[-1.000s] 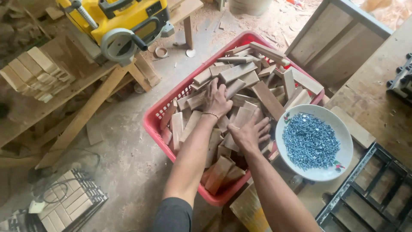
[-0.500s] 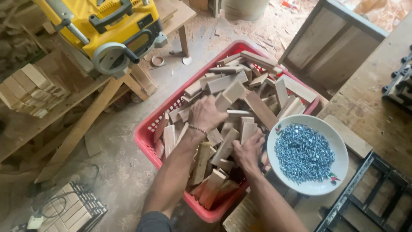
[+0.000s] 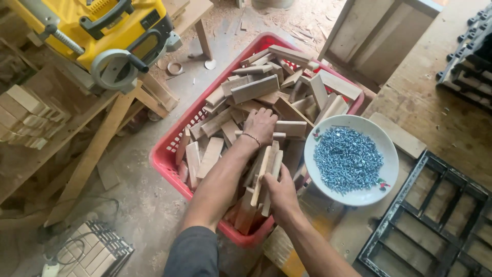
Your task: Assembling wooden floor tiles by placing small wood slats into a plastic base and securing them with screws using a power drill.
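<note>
Sawdust and offcuts cover the workshop floor, with a yellow benchtop planer standing on a rough timber stand at upper left, positioned beside stacked pale wood blocks. At centre sits a red plastic lattice basket, loaded to the rim with short rectangular wooden slats lying at mixed angles, as loose-dumped stock does. To its right, on a worn plywood surface, a white ceramic bowl of silver screws rests just beside the basket, within reach of the right hand. A black metal grid frame lies at lower right. The left hand, a thin bracelet at the wrist, is pressed palm-down into the pile; its fingers are spread and curled among the slats, and whether they grip a piece cannot be told. The right hand has its fingers closed round a bundle of several pale slats, held upright and parallel above the basket's near end, apparently to keep the pieces aligned.
</note>
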